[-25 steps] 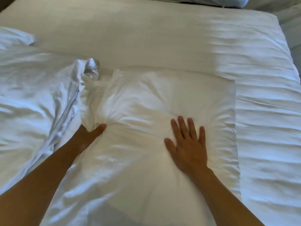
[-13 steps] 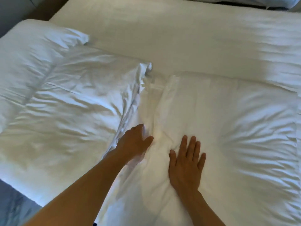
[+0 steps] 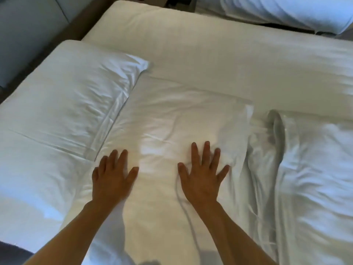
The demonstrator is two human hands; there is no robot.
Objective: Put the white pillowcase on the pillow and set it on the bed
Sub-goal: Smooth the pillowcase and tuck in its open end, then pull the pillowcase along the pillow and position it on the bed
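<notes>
A pillow in a white pillowcase (image 3: 172, 115) lies flat on the white bed (image 3: 210, 54), right in front of me. My left hand (image 3: 112, 176) presses palm-down on its near left part, fingers spread. My right hand (image 3: 202, 175) rests flat on its near right part, fingers spread too. Neither hand grips anything. The pillowcase's right end is bunched into loose folds (image 3: 257, 150).
A second white pillow (image 3: 63, 104) lies against the left side of the one under my hands. Rumpled white bedding (image 3: 315, 169) fills the right. Another bed's white bedding (image 3: 286, 12) shows at the top right, a grey wall (image 3: 28, 25) at the top left.
My view has swung left and back. My left hand has let go of the pillowcase edge and now lies flat; both hands have spread apart on the pillow.
</notes>
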